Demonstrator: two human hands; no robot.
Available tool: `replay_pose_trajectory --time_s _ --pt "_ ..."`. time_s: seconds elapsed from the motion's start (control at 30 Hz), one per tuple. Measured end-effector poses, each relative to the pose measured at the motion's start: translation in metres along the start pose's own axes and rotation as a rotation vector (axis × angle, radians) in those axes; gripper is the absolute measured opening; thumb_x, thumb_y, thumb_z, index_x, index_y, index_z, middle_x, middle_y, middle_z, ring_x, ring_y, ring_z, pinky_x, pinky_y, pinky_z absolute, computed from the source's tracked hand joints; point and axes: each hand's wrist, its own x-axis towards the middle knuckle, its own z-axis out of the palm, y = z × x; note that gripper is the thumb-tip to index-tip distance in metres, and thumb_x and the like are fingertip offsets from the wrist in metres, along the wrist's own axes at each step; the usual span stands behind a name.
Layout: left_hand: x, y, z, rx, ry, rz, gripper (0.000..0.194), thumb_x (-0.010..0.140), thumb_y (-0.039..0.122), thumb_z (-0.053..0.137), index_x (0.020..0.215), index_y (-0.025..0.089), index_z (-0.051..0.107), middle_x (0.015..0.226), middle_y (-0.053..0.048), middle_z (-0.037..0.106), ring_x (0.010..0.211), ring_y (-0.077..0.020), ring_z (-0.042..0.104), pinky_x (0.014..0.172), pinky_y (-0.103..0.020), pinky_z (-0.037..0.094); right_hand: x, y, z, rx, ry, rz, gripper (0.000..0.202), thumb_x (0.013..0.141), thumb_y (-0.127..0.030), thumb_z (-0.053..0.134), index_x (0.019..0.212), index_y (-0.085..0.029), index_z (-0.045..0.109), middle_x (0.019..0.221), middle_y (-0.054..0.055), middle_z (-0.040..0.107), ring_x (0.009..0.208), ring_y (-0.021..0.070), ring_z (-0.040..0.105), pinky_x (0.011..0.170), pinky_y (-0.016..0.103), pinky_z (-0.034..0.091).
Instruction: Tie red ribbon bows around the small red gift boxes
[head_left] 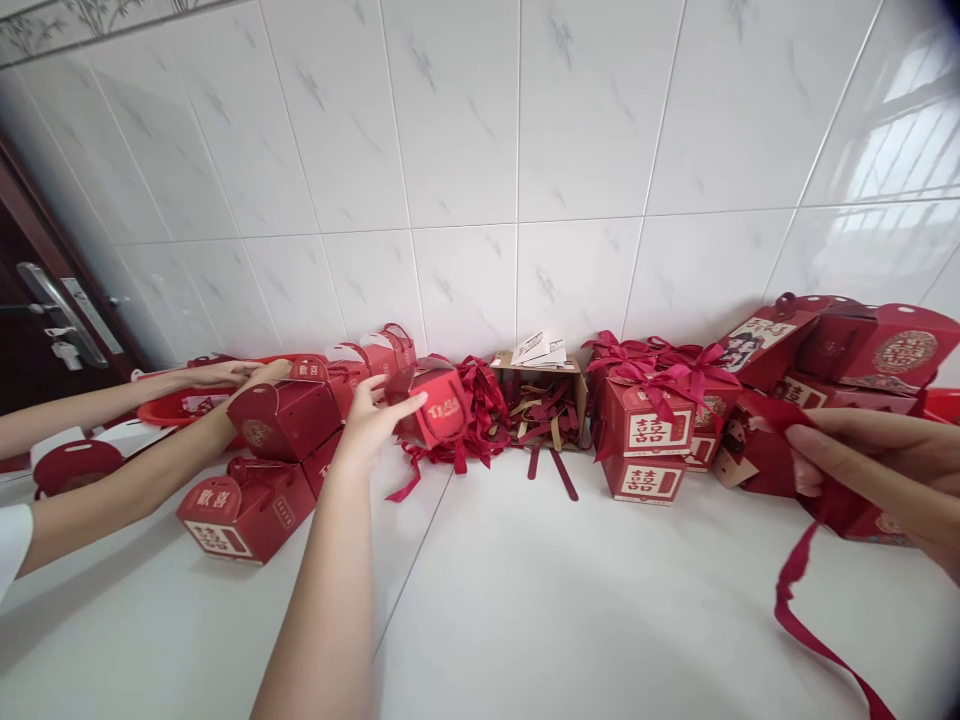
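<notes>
My left hand [375,418] reaches to the middle left, its thumb and fingers on a small red box [437,405] that is tilted in front of a heap of dark red ribbons [480,410]. At the right edge, my right hand [862,465] pinches a dark red ribbon [795,590], whose loose end hangs down over the white surface. Between the hands stand stacked red boxes with white labels [649,480], topped with ribbon bows [660,385].
An open carton [581,400] of red and tan strips stands by the tiled wall. More red boxes stand at the right [892,350] and left [255,510]. Another person's arms [142,450] reach in from the left toward a red basin [154,411].
</notes>
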Motion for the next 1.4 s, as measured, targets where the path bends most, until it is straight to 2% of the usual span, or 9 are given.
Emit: replay_pose_trajectory --time_s 0.07,0.17,0.23,0.33,0.47,0.6,0.77,0.93,1.4 --pt "-0.012 0.014 0.003 -0.102 -0.241 0.072 0.07 0.067 0.038 0.077 0.128 0.024 0.048 0.128 -0.01 0.058 0.11 -0.0224 0.062 0.086 -0.032 0.054 0.004 -0.006 0.008 0.122 -0.087 0.038 0.048 0.068 -0.074 0.062 0.079 -0.028 0.069 0.067 0.011 0.065 0.061 0.0211 0.061 0.054 0.038 0.048" --pt "-0.035 0.031 0.017 -0.103 -0.789 0.212 0.075 0.061 0.03 0.08 0.13 0.029 0.05 0.138 -0.009 0.052 0.123 -0.0251 0.053 0.091 -0.032 0.051 0.011 -0.013 0.023 0.158 -0.304 0.051 0.045 0.077 -0.067 0.058 0.077 -0.023 0.066 0.07 0.009 0.063 0.062 0.0187 0.056 0.055 0.034 0.045" --pt "-0.05 0.038 0.03 0.096 -1.161 0.251 0.093 0.055 0.027 0.082 0.138 0.03 0.041 0.144 -0.01 0.046 0.131 -0.0275 0.045 0.094 -0.034 0.048 0.014 -0.016 0.031 0.115 -0.472 0.019 0.04 0.083 -0.06 0.055 0.075 -0.021 0.063 0.067 0.004 0.057 0.06 0.0164 0.05 0.054 0.031 0.041" --pt "-0.066 0.046 0.047 0.451 -1.424 0.267 0.115 0.048 0.026 0.084 0.147 0.03 0.027 0.151 -0.011 0.039 0.133 -0.0314 0.042 0.1 -0.037 0.043 0.016 -0.021 0.04 0.057 -0.683 -0.032 0.034 0.085 -0.05 0.055 0.07 -0.021 0.059 0.063 0.0 0.05 0.057 0.0139 0.043 0.051 0.028 0.036" --pt "-0.078 0.055 0.053 0.485 -1.398 0.381 0.106 0.058 0.042 0.08 0.148 0.033 0.025 0.159 -0.005 0.021 0.143 -0.0307 0.024 0.112 -0.038 0.028 0.016 -0.027 0.053 -0.007 -0.804 -0.041 0.029 0.086 -0.042 0.053 0.067 -0.02 0.055 0.061 -0.001 0.049 0.055 0.0126 0.041 0.049 0.026 0.033" --pt "-0.091 0.066 0.058 0.455 -1.262 0.44 0.062 0.075 0.043 0.065 0.134 0.03 0.05 0.146 -0.006 0.043 0.13 -0.0276 0.044 0.103 -0.035 0.038 0.017 -0.033 0.078 -0.04 -0.798 0.002 0.029 0.084 -0.037 0.052 0.061 -0.019 0.05 0.058 -0.002 0.048 0.052 0.0111 0.039 0.047 0.025 0.029" --pt "-0.106 0.07 0.072 0.374 -1.27 0.556 0.032 0.079 0.036 0.058 0.108 0.024 0.064 0.115 -0.007 0.06 0.107 -0.0256 0.058 0.084 -0.032 0.048 0.016 -0.033 0.111 -0.127 -0.737 0.073 0.032 0.081 -0.031 0.052 0.054 -0.02 0.038 0.052 -0.004 0.038 0.047 0.0092 0.03 0.043 0.025 0.022" --pt "-0.108 0.071 0.072 0.305 -1.279 0.556 0.031 0.081 0.036 0.057 0.108 0.023 0.064 0.115 -0.006 0.061 0.105 -0.0245 0.058 0.082 -0.03 0.048 0.013 -0.03 0.122 -0.121 -0.757 0.082 0.032 0.081 -0.029 0.051 0.054 -0.02 0.036 0.05 -0.004 0.037 0.046 0.0092 0.028 0.043 0.026 0.021" --pt "-0.108 0.071 0.073 0.305 -1.311 0.49 0.036 0.081 0.042 0.057 0.112 0.024 0.063 0.115 -0.006 0.062 0.102 -0.0236 0.059 0.077 -0.029 0.048 0.007 -0.038 0.114 -0.097 -0.766 0.052 0.033 0.081 -0.029 0.047 0.054 -0.02 0.029 0.053 -0.003 0.037 0.05 0.0104 0.032 0.046 0.027 0.021"
